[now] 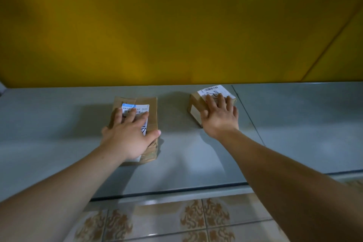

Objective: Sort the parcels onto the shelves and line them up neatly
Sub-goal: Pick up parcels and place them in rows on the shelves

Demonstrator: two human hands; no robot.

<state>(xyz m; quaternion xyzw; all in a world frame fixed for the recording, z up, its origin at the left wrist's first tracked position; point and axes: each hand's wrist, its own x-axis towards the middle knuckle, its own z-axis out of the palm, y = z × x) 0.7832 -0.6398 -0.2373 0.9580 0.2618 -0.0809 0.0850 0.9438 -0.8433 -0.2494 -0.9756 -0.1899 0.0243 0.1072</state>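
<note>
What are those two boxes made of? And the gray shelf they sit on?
Left box: brown cardboard, matte and creased at the folds. Right box: the same matte brown cardboard, with a white paper label on top. Shelf: smooth gray, slightly glossy, with a seam; probably painted metal or laminate, but I can't tell which.

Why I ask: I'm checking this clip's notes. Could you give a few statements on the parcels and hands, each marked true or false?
1. The left hand lies on the left parcel, the right hand on the right parcel. True.
2. The parcels touch. False: bare shelf lies between them.
3. Both parcels bear white labels. True.
4. The wall is blue. False: it is yellow.
</note>
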